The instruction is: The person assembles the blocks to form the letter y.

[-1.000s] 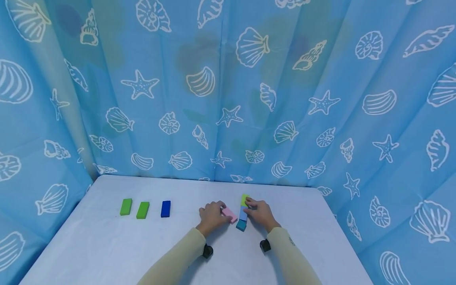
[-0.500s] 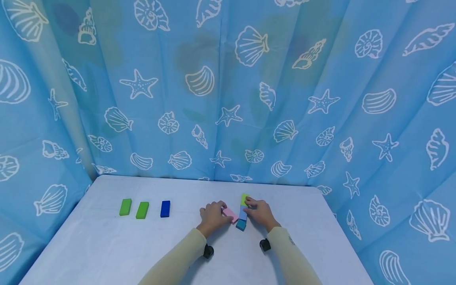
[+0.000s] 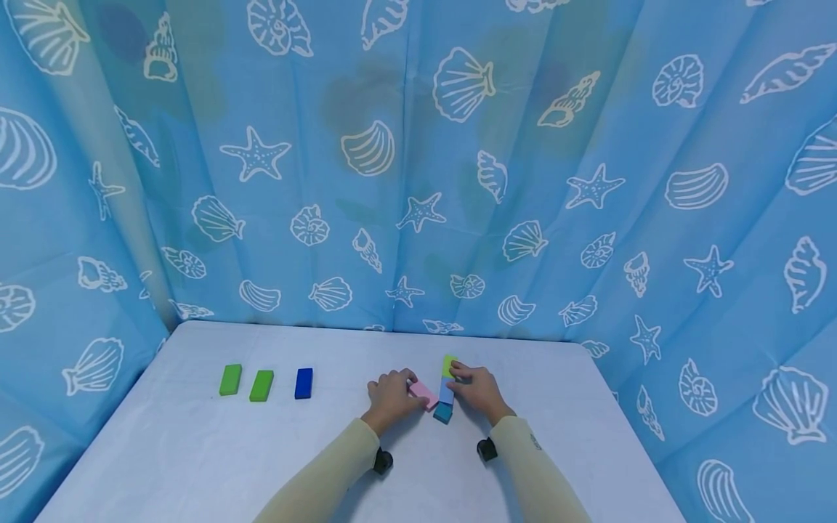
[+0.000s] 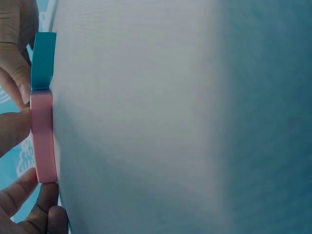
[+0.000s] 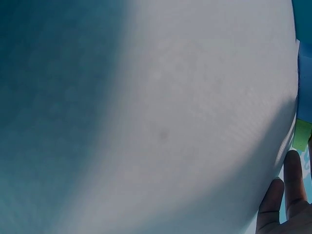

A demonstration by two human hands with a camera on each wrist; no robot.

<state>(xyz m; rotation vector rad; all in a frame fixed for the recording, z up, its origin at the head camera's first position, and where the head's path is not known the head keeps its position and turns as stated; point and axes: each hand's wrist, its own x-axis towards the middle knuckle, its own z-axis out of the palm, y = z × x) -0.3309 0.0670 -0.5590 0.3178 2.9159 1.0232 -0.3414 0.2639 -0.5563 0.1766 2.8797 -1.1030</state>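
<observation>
My left hand [image 3: 390, 396] pinches a pink block [image 3: 423, 395] between thumb and fingers. In the left wrist view, the pink block's [image 4: 43, 136] end meets a teal block [image 4: 43, 61]. In the head view the teal block lies slightly angled at the near end of a row. Beyond it come a light blue block [image 3: 446, 392] and a yellow-green block [image 3: 447, 367]. My right hand [image 3: 480, 392] holds the row from the right, a finger on the yellow-green block and the thumb by the light blue one. Its fingers [image 5: 294, 178] partly show at the right wrist view's lower right.
Two green blocks [image 3: 231, 380] and a dark blue block [image 3: 304, 383] lie apart on the left of the white table [image 3: 216, 465]. A blue curtain [image 3: 392, 240] with white shell and starfish prints hangs behind and around the table.
Both hands and the blocks stay almost where they were. The head view has shifted only very slightly.
</observation>
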